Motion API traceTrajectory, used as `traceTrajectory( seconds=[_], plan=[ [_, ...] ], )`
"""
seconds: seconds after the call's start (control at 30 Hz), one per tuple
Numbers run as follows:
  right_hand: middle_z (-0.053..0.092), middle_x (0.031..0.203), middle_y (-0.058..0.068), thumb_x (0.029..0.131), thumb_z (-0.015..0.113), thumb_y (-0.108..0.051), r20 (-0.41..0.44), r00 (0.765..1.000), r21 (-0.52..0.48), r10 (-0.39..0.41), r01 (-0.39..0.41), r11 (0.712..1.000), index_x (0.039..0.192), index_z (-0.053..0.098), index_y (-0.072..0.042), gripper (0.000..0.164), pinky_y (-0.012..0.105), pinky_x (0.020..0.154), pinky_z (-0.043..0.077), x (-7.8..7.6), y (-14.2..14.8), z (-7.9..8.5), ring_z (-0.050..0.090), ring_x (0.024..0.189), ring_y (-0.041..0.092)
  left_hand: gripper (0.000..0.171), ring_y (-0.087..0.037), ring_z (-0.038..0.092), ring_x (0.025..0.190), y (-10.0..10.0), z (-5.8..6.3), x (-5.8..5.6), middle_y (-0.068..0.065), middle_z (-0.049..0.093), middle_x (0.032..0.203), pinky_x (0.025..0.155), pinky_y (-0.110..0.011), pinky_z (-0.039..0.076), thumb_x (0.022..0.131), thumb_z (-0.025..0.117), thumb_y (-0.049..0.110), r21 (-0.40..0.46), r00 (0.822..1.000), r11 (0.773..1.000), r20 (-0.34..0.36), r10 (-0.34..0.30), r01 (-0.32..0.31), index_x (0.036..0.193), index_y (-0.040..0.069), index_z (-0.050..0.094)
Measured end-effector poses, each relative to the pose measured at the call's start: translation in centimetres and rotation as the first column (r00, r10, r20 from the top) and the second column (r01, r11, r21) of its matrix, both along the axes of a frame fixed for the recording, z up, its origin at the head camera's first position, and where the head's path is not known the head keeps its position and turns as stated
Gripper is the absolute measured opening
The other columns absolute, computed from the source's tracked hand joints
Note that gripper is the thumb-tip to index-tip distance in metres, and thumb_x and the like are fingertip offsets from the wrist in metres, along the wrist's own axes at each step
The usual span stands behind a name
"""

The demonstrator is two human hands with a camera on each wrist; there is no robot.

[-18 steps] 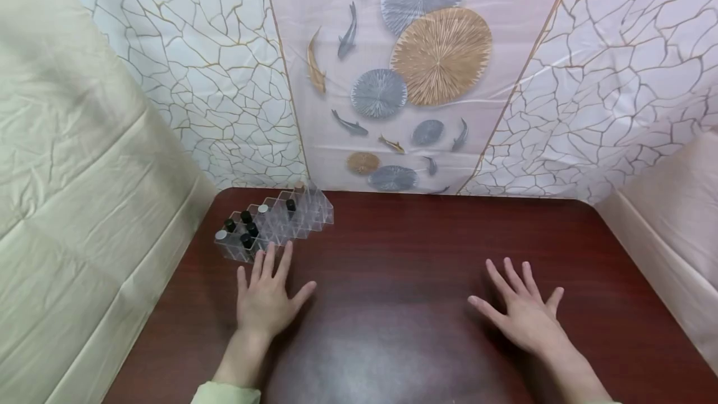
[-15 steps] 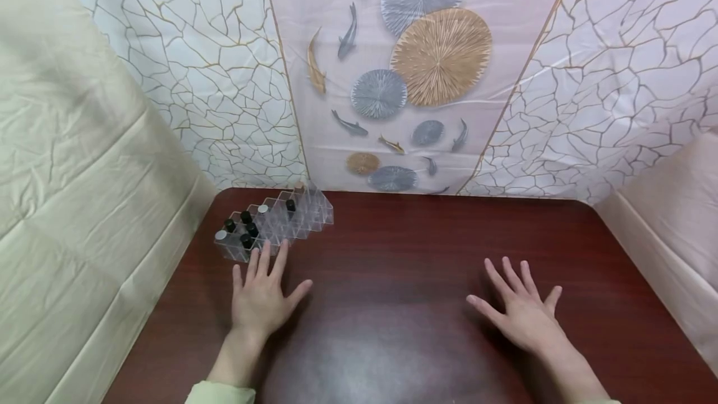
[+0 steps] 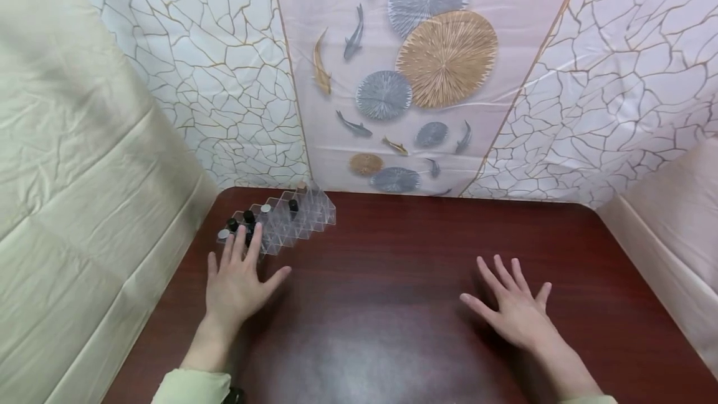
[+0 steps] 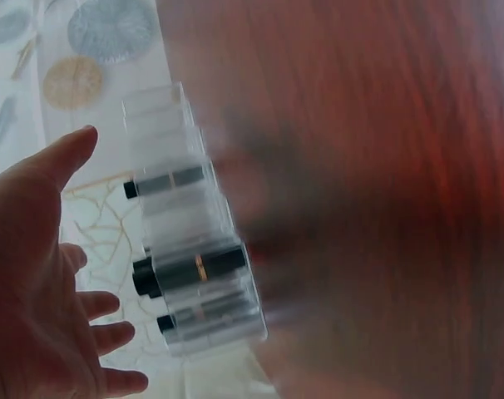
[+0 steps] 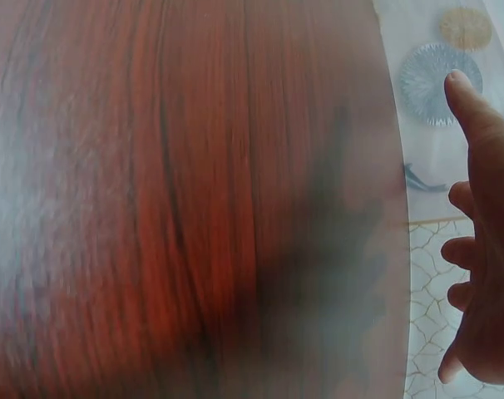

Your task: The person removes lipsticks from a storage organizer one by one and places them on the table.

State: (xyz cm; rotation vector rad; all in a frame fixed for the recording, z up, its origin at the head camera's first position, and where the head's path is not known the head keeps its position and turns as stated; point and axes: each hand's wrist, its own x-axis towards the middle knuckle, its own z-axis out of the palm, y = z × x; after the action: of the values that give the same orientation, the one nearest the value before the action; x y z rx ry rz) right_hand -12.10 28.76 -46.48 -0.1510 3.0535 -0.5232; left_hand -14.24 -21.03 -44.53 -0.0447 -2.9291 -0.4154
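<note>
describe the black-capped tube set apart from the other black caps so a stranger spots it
On the reddish table, find the clear rack near the far left corner, by the left hand. The black-capped tube stands in the rack's right half. What sets it apart: the other black caps all sit in the left half.

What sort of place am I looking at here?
Probably a curtained-off table corner indoors, though the wider room isn't shown: patterned cloth hangs behind a reddish-brown tabletop, where a clear organizer holds capped tubes, possibly cosmetics.
</note>
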Motion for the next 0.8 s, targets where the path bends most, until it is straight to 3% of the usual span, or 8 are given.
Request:
traceTrajectory(
  seconds=[0.2, 0.4, 0.57, 0.8],
  plan=[
    [0.024, 0.173, 0.027, 0.099, 0.06, -0.07, -0.009, 1.0, -0.014, 0.021, -0.021, 1.0, 0.17, 0.031, -0.02, 0.092, 0.095, 0.102, -0.004, -0.2, -0.9, 0.0, 0.007, 0.16, 0.055, 0.11, -0.055, 0.031, 0.153, -1.8, 0.9, -0.7, -0.032, 0.028, 0.169, 0.115, -0.081, 0.024, 0.091, 0.068, 0.07, -0.048, 0.999, 0.999, -0.031, 0.012, -0.014, 0.17, 0.007, 0.024],
    [0.025, 0.172, 0.027, 0.098, 0.06, -0.071, -0.017, 1.0, -0.01, 0.024, -0.024, 1.0, 0.169, 0.032, -0.02, 0.092, 0.095, 0.102, -0.003, -0.2, -1.2, 0.0, 0.009, 0.159, 0.055, 0.119, -0.055, 0.031, 0.152, -3.6, 1.4, -1.5, -0.033, 0.028, 0.168, 0.116, -0.081, 0.019, 0.087, 0.069, 0.076, -0.012, 0.999, 0.999, -0.027, 0.036, -0.036, 0.171, 0.007, 0.018],
    [0.027, 0.171, 0.027, 0.098, 0.063, -0.068, -0.026, 0.999, -0.021, 0.034, -0.034, 0.999, 0.168, 0.035, -0.019, 0.09, 0.095, 0.102, -0.002, -0.2, -1.4, -0.3, 0.012, 0.159, 0.055, 0.127, -0.058, 0.039, 0.145, -5.1, 0.9, -1.9, -0.035, 0.035, 0.164, 0.116, -0.08, 0.022, 0.081, 0.073, 0.079, 0.043, 0.995, 0.997, -0.073, 0.068, -0.065, 0.171, 0.008, 0.018],
    [0.029, 0.171, 0.026, 0.097, 0.063, -0.07, -0.036, 0.998, -0.035, 0.05, -0.051, 0.998, 0.167, 0.037, -0.019, 0.09, 0.094, 0.104, -0.002, -0.1, -2.1, -0.4, 0.014, 0.159, 0.053, 0.134, -0.06, 0.04, 0.143, -6.8, 0.2, -2.3, -0.034, 0.036, 0.164, 0.116, -0.077, 0.026, 0.075, 0.082, 0.076, 0.122, 0.994, 0.99, -0.08, 0.078, -0.068, 0.172, 0.01, 0.017]
  ],
)
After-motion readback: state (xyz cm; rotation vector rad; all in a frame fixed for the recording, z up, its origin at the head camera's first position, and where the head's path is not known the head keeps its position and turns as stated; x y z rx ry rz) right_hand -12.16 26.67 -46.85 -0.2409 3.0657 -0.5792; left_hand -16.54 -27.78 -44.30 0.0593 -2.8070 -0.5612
